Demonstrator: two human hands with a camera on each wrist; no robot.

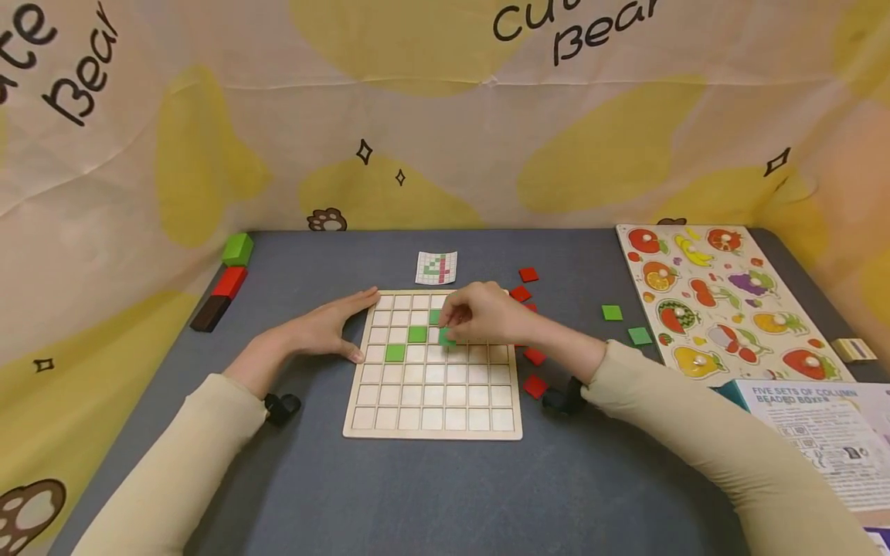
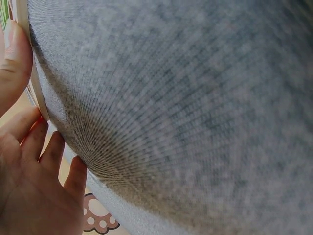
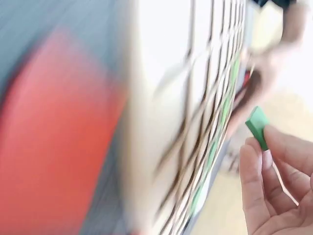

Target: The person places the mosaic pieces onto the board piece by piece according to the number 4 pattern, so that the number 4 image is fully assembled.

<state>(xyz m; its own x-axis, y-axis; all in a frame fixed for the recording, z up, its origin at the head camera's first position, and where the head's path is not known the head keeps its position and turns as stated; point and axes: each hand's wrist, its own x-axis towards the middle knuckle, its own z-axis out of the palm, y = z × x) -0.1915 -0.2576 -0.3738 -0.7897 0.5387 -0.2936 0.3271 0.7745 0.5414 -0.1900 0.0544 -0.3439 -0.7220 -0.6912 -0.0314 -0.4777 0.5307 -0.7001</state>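
A wooden grid board (image 1: 399, 397) lies on the dark table, with green square tiles (image 1: 395, 353) set in a rising diagonal of its cells. My right hand (image 1: 483, 315) is over the board's upper right part. Between thumb and fingertips it pinches another green tile (image 3: 257, 126), tilted and apart from the board in the right wrist view. My left hand (image 1: 321, 328) rests at the board's left edge, thumb low and fingers stretched toward the upper corner. In the left wrist view, the left thumb (image 2: 14, 68) lies against the board's side.
Red tiles (image 1: 535, 386) are scattered along the board's right side, some behind my right arm. Two loose green tiles (image 1: 612, 313) lie farther right. Behind the board is a small pattern card (image 1: 436, 268). A fruit puzzle (image 1: 702, 309), a box (image 1: 820, 432) and coloured blocks (image 1: 229, 283) flank the table.
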